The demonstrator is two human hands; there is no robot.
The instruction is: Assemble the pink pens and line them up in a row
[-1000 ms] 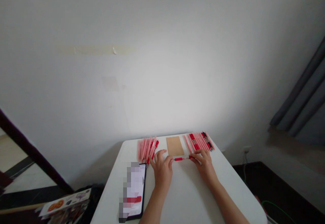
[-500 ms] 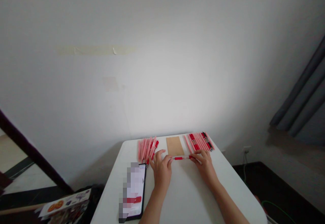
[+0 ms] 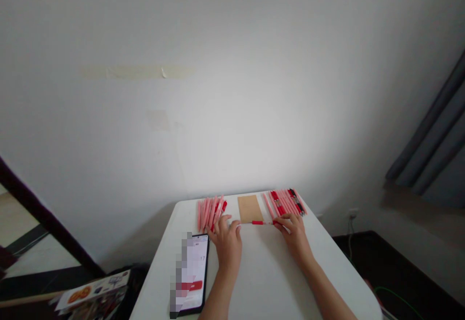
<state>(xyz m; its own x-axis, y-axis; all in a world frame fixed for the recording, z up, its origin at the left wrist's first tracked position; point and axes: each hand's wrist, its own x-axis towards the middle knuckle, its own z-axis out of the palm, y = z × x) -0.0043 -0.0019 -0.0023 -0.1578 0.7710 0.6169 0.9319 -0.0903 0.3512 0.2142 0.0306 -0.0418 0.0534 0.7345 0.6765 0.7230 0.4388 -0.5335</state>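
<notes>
A pen [image 3: 257,222] with a red middle and clear, pale ends lies crosswise between my hands, just in front of a brown card. My left hand [image 3: 228,245] has its thumb and finger closed at the pen's left end, its other fingers curled near the left group of pink pens [image 3: 207,213]. On the right end, my right hand [image 3: 293,235] pinches the pen between thumb and fingertips. The fingers partly cover both tips. Beyond my right hand is a row of pink, red and black pens [image 3: 285,203], lying side by side.
The brown card [image 3: 250,208] lies flat between the two pen groups on the white table [image 3: 269,281]. A phone [image 3: 192,276] with a lit screen lies left of my left forearm. The wall [image 3: 232,116] stands right behind the table.
My left hand has moved slightly left, and the gap between my hands is wider. The pen's red part has shifted a little to the right. My right hand has barely moved.
</notes>
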